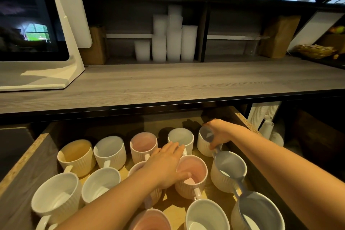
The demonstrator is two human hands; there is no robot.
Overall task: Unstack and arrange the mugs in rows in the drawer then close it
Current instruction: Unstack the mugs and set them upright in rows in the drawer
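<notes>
The open drawer point(28, 157) holds several ribbed mugs standing upright in rows. My left hand point(166, 164) lies over the middle of the drawer, its thumb hooked inside the rim of a pink-lined mug point(194, 173) and its fingers reaching toward the handle of a pale blue-lined mug point(180, 136) in the back row. My right hand point(219, 132) grips the rim of a blue-lined mug point(204, 145) at the back right corner. A yellow-lined mug point(76, 155) stands at the back left. No mug sits stacked inside another.
The grey wooden counter point(168, 82) overhangs the drawer's back. A white monitor point(37, 24) stands on its left, with stacked translucent cups point(168, 41) on the shelf behind. Paper cup stacks point(265, 117) sit right of the drawer's right wall point(242, 117).
</notes>
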